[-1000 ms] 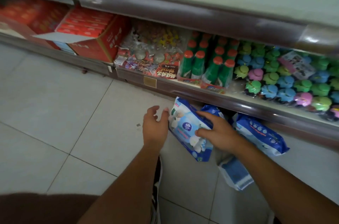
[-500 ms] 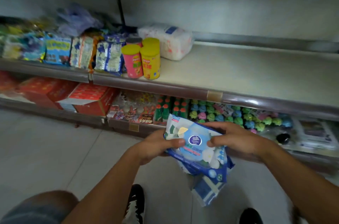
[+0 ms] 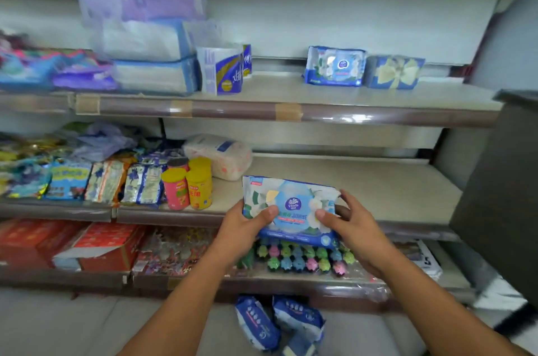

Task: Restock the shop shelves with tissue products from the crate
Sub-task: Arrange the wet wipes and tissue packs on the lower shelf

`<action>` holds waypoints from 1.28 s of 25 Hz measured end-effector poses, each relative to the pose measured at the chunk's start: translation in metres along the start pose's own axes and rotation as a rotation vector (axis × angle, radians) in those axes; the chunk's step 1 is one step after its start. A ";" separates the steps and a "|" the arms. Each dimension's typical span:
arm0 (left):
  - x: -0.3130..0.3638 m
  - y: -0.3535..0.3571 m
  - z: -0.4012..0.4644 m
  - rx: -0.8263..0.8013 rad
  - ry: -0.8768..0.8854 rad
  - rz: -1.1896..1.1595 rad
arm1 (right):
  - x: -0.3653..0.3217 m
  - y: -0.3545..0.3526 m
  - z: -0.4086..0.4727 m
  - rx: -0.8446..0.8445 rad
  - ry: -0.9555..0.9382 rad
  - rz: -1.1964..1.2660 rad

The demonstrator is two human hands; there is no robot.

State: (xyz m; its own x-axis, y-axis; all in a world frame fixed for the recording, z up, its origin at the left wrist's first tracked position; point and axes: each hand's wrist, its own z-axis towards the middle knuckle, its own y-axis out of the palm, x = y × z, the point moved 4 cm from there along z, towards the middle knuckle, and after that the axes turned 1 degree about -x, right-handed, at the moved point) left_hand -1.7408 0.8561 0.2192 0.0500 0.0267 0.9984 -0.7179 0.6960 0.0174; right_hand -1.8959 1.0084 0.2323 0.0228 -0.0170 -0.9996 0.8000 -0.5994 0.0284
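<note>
A blue and white tissue pack (image 3: 291, 204) with a flower print is held face up in front of the middle shelf (image 3: 364, 189). My left hand (image 3: 247, 227) grips its left end, thumb on top. My right hand (image 3: 349, 224) grips its right end the same way. On the upper shelf (image 3: 291, 93) a matching pack (image 3: 334, 65) stands upright next to a blue box with a bow (image 3: 394, 71). More blue tissue packs (image 3: 279, 323) lie on the floor below the shelves. No crate is in view.
Large tissue bundles (image 3: 139, 32) are stacked at the upper shelf's left. Snack bags (image 3: 104, 181) and cans (image 3: 189, 183) fill the middle shelf's left half. Small coloured toys (image 3: 302, 256) and red boxes (image 3: 102, 245) sit on the bottom shelf. A dark cabinet (image 3: 506, 195) stands at right.
Both hands lifted the tissue pack from near the floor up to the height of the middle shelf. My view rose with it, and the upper shelf came into sight.
</note>
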 end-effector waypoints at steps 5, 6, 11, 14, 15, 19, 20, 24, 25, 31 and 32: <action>0.103 0.034 0.012 0.063 0.262 0.145 | -0.094 -0.020 -0.007 0.148 -0.254 -0.044; 0.125 0.040 0.015 0.077 0.303 0.188 | -0.112 -0.025 -0.006 0.165 -0.298 -0.044; 0.213 0.076 0.039 0.043 0.450 0.315 | -0.194 -0.050 0.006 0.228 -0.446 -0.101; 0.243 0.096 0.062 0.043 0.474 0.367 | -0.230 -0.068 0.024 0.276 -0.488 -0.169; 0.249 0.101 0.073 0.047 0.478 0.381 | -0.239 -0.075 0.032 0.298 -0.496 -0.202; 0.253 0.116 0.124 0.071 0.447 0.420 | -0.253 -0.098 0.077 0.327 -0.477 -0.360; 0.250 0.120 0.138 0.077 0.431 0.423 | -0.252 -0.104 0.090 0.332 -0.463 -0.387; 0.238 0.136 0.197 0.092 0.386 0.477 | -0.242 -0.131 0.152 0.394 -0.416 -0.504; 0.236 0.139 0.210 0.085 0.376 0.517 | -0.238 -0.137 0.164 0.405 -0.388 -0.531; 0.200 0.144 0.281 0.028 0.320 0.768 | -0.205 -0.154 0.236 0.394 -0.295 -0.714; 0.198 0.144 0.290 0.033 0.321 0.770 | -0.205 -0.155 0.245 0.402 -0.289 -0.749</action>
State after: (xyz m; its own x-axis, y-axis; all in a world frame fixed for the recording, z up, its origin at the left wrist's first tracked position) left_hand -2.0357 0.7535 0.4347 -0.2709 0.6932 0.6679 -0.6518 0.3784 -0.6572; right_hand -2.1715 0.9091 0.4325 -0.6157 0.3228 -0.7189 0.2734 -0.7681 -0.5790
